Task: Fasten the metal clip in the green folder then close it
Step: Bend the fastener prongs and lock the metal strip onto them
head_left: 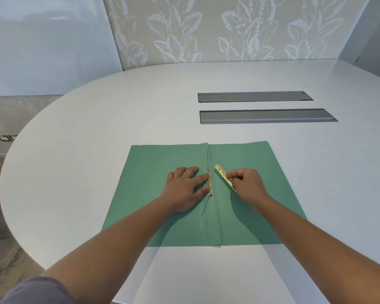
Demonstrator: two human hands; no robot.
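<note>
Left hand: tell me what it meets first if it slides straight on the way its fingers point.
The left hand points right, toward the spine; its fingers already look to touch the upright brass prong there. Depth is unclear.

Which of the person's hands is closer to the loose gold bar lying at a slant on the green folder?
Right. The right hand pinches the gold bar's near end. The left hand lies flat across the fold, fingertips on the gold prong strip at the spine.

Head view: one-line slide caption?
Left hand steadies prongs at open green folder's spine; right hand holds brass clip bar above it.
</note>
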